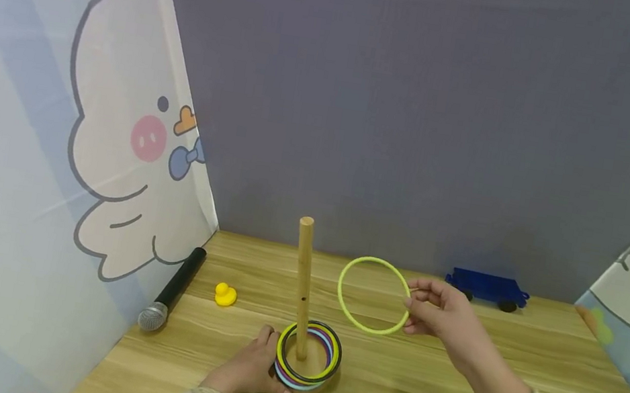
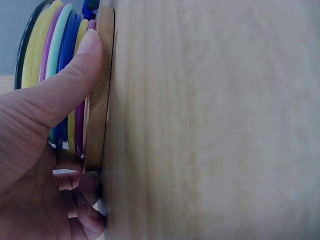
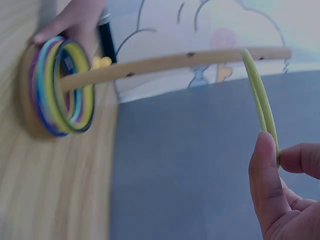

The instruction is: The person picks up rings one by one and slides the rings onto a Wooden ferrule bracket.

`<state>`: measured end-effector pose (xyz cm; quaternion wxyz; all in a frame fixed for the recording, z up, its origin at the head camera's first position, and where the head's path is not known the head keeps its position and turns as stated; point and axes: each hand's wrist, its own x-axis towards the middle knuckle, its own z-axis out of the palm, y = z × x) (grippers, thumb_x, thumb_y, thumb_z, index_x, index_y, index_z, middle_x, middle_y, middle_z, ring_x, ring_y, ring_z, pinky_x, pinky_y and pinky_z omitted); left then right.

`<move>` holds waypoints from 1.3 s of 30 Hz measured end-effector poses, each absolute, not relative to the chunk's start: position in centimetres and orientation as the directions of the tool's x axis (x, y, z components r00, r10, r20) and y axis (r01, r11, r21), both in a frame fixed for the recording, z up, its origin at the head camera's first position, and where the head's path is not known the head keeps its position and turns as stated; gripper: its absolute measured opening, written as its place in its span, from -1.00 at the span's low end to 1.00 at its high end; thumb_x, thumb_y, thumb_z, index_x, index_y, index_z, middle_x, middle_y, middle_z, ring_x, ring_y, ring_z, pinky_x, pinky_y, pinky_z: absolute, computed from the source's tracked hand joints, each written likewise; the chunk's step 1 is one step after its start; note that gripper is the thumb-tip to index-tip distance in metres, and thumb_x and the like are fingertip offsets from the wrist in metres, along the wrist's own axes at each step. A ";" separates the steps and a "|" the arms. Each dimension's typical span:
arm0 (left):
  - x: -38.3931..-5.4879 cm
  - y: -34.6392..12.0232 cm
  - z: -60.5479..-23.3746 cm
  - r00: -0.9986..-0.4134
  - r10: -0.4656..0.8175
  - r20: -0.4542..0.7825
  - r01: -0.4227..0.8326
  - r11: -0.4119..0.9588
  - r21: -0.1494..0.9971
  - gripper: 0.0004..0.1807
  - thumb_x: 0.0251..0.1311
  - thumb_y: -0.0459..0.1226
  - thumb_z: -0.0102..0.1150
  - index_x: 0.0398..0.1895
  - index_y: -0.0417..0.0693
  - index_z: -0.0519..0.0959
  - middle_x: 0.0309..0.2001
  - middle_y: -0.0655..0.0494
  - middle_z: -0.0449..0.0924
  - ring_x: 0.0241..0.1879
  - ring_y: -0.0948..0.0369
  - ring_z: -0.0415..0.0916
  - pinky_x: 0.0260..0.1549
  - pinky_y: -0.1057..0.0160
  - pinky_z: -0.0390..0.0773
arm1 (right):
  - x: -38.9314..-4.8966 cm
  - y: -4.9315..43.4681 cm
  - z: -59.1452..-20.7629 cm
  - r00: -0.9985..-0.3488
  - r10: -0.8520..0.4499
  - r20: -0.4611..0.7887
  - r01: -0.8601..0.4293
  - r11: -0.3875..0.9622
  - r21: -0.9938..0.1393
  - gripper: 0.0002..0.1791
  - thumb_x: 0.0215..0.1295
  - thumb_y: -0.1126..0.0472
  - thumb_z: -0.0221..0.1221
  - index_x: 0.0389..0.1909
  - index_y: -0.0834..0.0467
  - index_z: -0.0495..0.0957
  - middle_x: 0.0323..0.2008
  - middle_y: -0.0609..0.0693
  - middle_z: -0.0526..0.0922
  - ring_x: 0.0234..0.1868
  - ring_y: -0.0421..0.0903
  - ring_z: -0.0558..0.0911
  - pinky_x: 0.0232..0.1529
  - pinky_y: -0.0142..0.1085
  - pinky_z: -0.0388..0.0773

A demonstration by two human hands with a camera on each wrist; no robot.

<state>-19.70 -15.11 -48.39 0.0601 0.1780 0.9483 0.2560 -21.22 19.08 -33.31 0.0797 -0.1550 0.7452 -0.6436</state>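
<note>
A wooden peg point(image 1: 304, 269) stands upright on a round wooden base point(image 2: 99, 115). Several coloured rings point(image 2: 35, 55), black, yellow, purple, light green and blue, are stacked around its foot. My left hand point(image 1: 250, 365) grips the base from the left, its thumb on the near side and fingers curled about the rim. To the right of the peg, my right hand point(image 1: 444, 316) pinches a single yellow ring point(image 1: 375, 260) between thumb and fingers. That ring hangs in the air above the table, beside the peg and not around it in the head view.
A black microphone point(image 1: 176, 288) lies at the table's left edge, near a small yellow rubber duck point(image 1: 225, 295). At the back right is a blue toy wagon point(image 1: 487, 287). A grey backdrop point(image 1: 400, 114) rises behind the wooden table point(image 1: 510, 361), with printed cloths on both sides.
</note>
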 end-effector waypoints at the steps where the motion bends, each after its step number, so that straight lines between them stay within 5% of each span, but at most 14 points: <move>1: -19.7 -15.1 -48.4 -0.930 0.367 -0.026 0.304 0.806 0.509 0.14 -0.34 0.17 0.56 0.24 -0.31 0.25 0.13 -0.16 0.20 0.07 -0.13 0.37 0.09 -0.12 0.47 | -21.2 18.7 -32.9 -0.936 -0.340 0.093 -0.141 0.121 -0.983 -0.48 0.41 0.26 0.13 0.24 0.44 0.22 -0.17 0.15 0.51 -0.40 -0.03 0.65 -0.29 -0.14 0.69; 23: -19.6 -15.1 -48.6 -0.928 0.372 -0.011 0.318 0.809 0.495 0.13 -0.33 0.16 0.57 0.23 -0.32 0.25 0.12 -0.16 0.20 0.05 -0.12 0.38 0.09 -0.13 0.47 | -20.0 13.1 -26.6 -0.901 -0.328 0.282 -0.290 -0.027 -0.957 -0.57 0.37 0.27 0.18 0.17 0.36 0.35 -0.19 0.11 0.56 -0.37 -0.05 0.66 -0.28 -0.17 0.69; 39: -19.8 -15.2 -48.7 -0.925 0.380 -0.004 0.328 0.803 0.499 0.10 -0.33 0.17 0.57 0.21 -0.29 0.27 0.10 -0.12 0.21 0.02 -0.07 0.38 0.06 -0.11 0.50 | -20.9 10.7 -28.8 -0.937 -0.294 0.188 -0.168 -0.092 -0.982 -0.61 0.35 0.41 0.14 0.14 0.43 0.34 -0.25 0.06 0.56 -0.45 -0.11 0.64 -0.31 -0.24 0.69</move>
